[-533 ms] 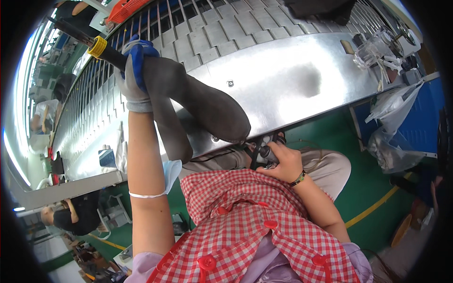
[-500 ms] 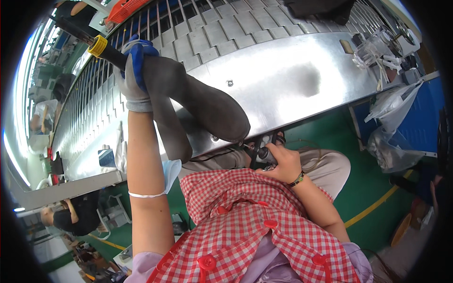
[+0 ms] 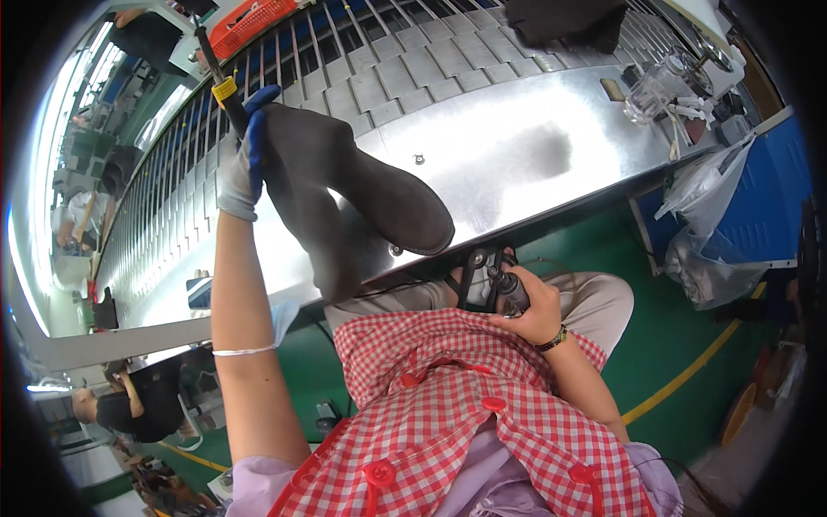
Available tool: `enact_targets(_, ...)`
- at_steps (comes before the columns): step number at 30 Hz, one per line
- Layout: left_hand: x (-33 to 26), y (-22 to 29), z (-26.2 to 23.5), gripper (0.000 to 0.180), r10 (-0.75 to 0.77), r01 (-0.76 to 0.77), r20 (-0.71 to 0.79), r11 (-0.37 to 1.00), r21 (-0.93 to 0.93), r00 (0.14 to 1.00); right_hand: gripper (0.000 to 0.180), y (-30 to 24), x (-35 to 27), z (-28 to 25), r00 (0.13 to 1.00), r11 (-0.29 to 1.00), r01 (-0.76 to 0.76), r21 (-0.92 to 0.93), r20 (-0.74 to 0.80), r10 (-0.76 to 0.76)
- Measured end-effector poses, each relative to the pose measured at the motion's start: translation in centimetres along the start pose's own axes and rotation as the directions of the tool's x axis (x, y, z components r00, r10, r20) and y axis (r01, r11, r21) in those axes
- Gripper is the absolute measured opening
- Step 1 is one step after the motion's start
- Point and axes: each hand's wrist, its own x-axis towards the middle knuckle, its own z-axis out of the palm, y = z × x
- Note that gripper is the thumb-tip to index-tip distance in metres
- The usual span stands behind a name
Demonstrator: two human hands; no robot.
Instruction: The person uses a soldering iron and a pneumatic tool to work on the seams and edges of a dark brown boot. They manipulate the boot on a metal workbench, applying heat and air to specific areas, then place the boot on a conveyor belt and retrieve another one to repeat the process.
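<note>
My left hand (image 3: 240, 177), in a grey knit glove with blue coating, is closed round the shafts of two dark boots (image 3: 398, 205). Their feet hang toward me and to the right over the metal bench edge. From the same hand a black-handled tool with a yellow collar (image 3: 225, 90) sticks out toward the far left, ending in a thin dark shaft. My bare right hand (image 3: 540, 308), a bracelet at its wrist, grips a dark grey cylindrical hand tool (image 3: 513, 291) low by my lap, below the bench edge. Its fingers are partly hidden.
The shiny metal bench (image 3: 508, 151) borders a slatted conveyor (image 3: 413, 60). Dark cloth-like material (image 3: 564, 24) lies at the far side. A red basket (image 3: 250, 26) stands far left. Clear plastic bags (image 3: 706, 250) hang by a blue cabinet (image 3: 767, 202) on the right.
The left hand's tool has swung to point more away from me. The boots have shifted slightly. My right hand has drawn its tool back from the boot toe, toward my lap.
</note>
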Motion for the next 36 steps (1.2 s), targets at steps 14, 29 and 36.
enact_targets(14,-14.6,2.9,-1.4,0.041,-0.114,0.260,-0.507,0.938,0.228,0.855,0.071,0.6,1.3,-0.1,0.965,0.972,-0.227,0.061,-0.116,0.233)
enact_targets(29,-6.0,2.1,-1.7,0.048,-0.198,0.490,-0.643,0.813,0.314,0.740,0.069,-0.9,3.2,3.1,0.984,0.988,-0.138,-0.062,-0.123,0.130)
enact_targets(36,-7.4,1.4,-2.2,0.045,-0.209,0.479,-0.640,0.831,0.282,0.739,0.069,-1.6,3.0,2.8,0.983,0.980,-0.176,-0.096,-0.066,0.170)
